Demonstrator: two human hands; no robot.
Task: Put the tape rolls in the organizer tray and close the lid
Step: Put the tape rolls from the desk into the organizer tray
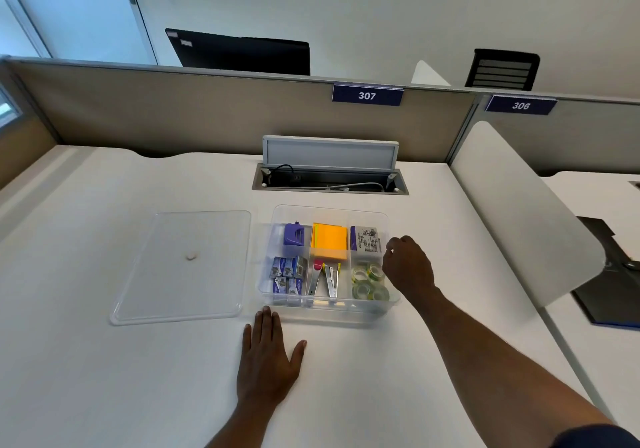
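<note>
Tape rolls (369,280) already lie in the tray (390,221), in the compartment just below the right hand (408,267), whose curled fingers seem empty, though their undersides are hidden. The left hand (266,354) lies flat, fingers spread, its fingertips just short of the tray's front wall. The lid (180,267) lies off, well left of both hands; closing remains.

Clear glossy plastic organizer tray (381,217) and lid (180,267); matt white desk (104,378).
</note>
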